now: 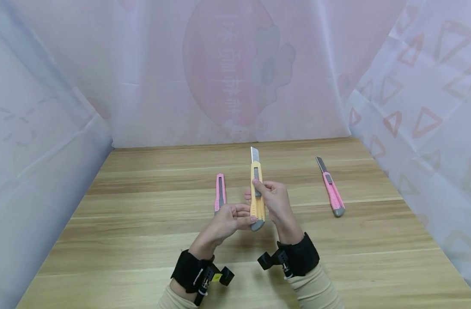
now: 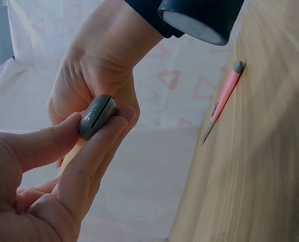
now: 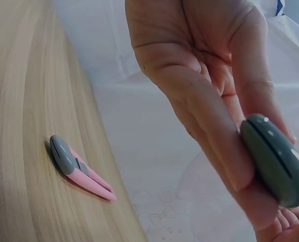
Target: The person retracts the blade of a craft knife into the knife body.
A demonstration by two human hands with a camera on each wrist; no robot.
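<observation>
Both hands raised — left hand (image 1: 227, 221) pinches yellow knife's (image 1: 256, 195) cap, right hand (image 1: 274, 201) grips its body.

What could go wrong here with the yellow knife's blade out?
1. The yellow utility knife has its blade extended while the right hand thumbs the slider; a slip could cut.
2. The left hand only pinches the grey end cap; that grip may let it twist or drop.
</observation>
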